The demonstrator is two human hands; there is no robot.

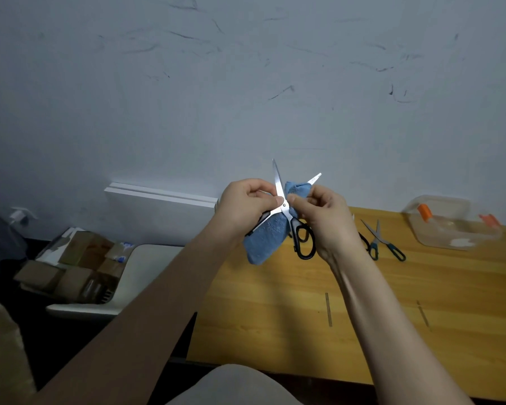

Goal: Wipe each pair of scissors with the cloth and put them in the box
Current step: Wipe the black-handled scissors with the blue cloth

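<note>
A scuffed grey wall [246, 68] fills the upper half of the view, and below it a pale wooden worktop [362, 302] spreads across the lower right. Flat white boards [164, 211] lean against the wall at the worktop's left end, and lower left of them, off the worktop, a white tub [140, 267] holds brown cardboard cartons [79, 258]. At the worktop's far right corner stands the box [450, 226], clear plastic with orange clips, its top open. Both bare forearms reach up from the bottom of the view and meet above the worktop's far left part. The blue cloth [263, 241] hangs between the hands, its lower end drooping under the left hand [243, 206] and its upper end bunched around one blade. The left hand's grip pinches the black-handled scissors [285, 207] just by the pivot, thumb on the steel. The right hand [324, 217] has its grip pinched on the bunched cloth, with that blade's tip poking out beyond it. The scissors are held in the air, blades spread wide and pointing up, handles hanging down. The teal-handled scissors [377, 238] lie open on the worktop, between the right wrist and the box.
</note>
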